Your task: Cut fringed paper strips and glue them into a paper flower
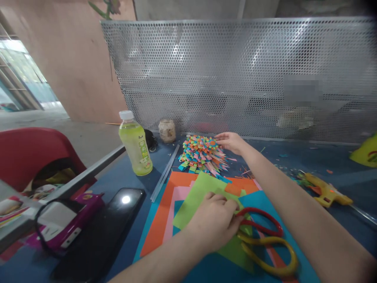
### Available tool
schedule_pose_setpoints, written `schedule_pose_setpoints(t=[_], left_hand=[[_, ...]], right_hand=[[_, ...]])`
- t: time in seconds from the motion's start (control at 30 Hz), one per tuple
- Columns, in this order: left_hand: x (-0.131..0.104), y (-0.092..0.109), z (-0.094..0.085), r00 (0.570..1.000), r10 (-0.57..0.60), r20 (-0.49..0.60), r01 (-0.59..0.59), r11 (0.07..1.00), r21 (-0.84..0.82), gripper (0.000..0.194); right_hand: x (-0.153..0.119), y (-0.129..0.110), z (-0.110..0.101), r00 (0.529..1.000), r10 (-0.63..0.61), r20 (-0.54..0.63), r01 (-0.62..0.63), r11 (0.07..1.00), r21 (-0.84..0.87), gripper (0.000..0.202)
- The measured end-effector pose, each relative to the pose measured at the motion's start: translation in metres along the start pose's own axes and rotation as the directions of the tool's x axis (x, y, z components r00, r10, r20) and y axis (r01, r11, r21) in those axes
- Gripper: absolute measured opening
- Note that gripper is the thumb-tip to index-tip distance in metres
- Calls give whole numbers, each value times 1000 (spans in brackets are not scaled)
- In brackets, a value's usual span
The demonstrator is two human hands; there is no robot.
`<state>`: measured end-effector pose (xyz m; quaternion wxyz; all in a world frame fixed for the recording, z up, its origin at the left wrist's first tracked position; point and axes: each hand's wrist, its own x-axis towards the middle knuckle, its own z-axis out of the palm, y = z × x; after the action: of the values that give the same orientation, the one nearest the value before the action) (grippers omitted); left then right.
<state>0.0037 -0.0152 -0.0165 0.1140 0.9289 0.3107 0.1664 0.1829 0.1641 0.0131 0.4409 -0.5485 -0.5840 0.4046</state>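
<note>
Red-and-yellow scissors (pixel 263 230) sit in the left hand (pixel 214 221), closed around their blade end over coloured paper sheets (pixel 160 214). Farther off, the right hand (pixel 231 142) touches the right edge of a multicoloured paper-strip bundle (pixel 200 154); whether its fingers pinch, I cannot tell. Left of the bundle, a bottle (pixel 134 145) bears a green label (pixel 143 151) with vertical characters, too blurred to read.

head camera | faces forward, down | close above table (pixel 160 157) | perforated panel (pixel 235 59) ahead, beyond it seemingly blurred
</note>
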Motion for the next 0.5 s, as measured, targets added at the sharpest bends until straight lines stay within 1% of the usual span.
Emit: schedule_pose_setpoints(t=[0.1,0.2,0.3,0.4,0.5], left_hand=[[0,0,0,1000,14,25,-15,1000,26,21],[0,-1,1,999,28,35,-30,999,45,21],[-1,-1,2,999,40,17,-41,997,66,20],[-2,0,3,998,61,-5,-60,993,103,18],[-2,2,3,996,84,-20,-81,988,128,21]], right_hand=[[5,-4,0,1000,-20,-7,20,1000,-22,30],[12,-3,11,1000,-15,3,16,995,-97,30],[17,-1,24,999,-29,16,32,977,-210,30],[14,-3,28,994,-106,18,106,931,-349,30],[4,-6,25,974,-223,34,211,845,-490,29]])
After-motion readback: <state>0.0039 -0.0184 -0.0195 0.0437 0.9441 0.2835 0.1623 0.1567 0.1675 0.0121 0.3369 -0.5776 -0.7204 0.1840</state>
